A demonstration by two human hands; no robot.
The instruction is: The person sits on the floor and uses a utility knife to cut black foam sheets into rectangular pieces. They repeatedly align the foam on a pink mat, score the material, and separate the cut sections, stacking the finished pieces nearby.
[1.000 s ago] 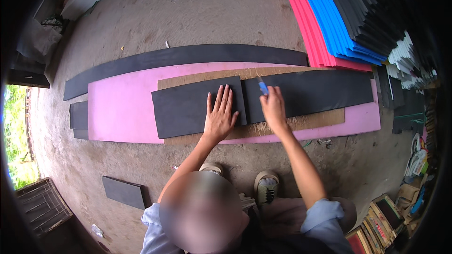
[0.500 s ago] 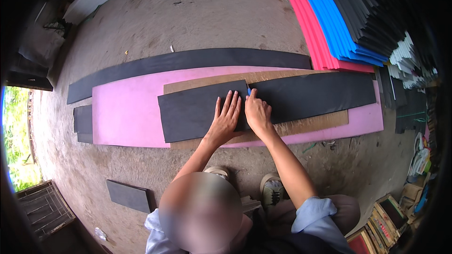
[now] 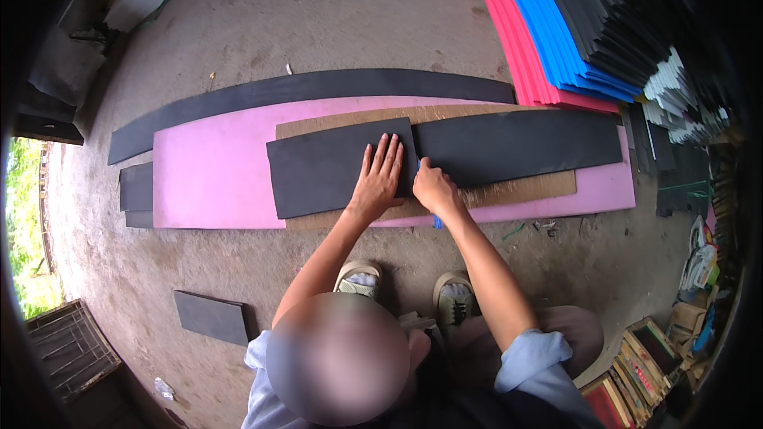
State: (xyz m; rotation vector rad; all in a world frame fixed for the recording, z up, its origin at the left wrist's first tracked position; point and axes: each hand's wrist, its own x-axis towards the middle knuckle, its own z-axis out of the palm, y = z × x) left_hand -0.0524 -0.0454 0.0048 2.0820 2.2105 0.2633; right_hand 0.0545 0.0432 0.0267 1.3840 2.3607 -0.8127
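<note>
Grey concrete floor (image 3: 238, 262) surrounds me; my right hand (image 3: 435, 189), grasping a blue cutter (image 3: 437, 223), is nearer the right edge of the flat black foam-like rectangle (image 3: 322, 173) lying lengthwise left-to-right under my spread left hand (image 3: 380, 179); beyond, a long black strip (image 3: 310, 90).

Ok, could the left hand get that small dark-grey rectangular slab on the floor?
Probably yes: the slab lies uncovered on the person's left. But the left hand rests flat on a black rectangular sheet, so it would have to lift off first.
</note>
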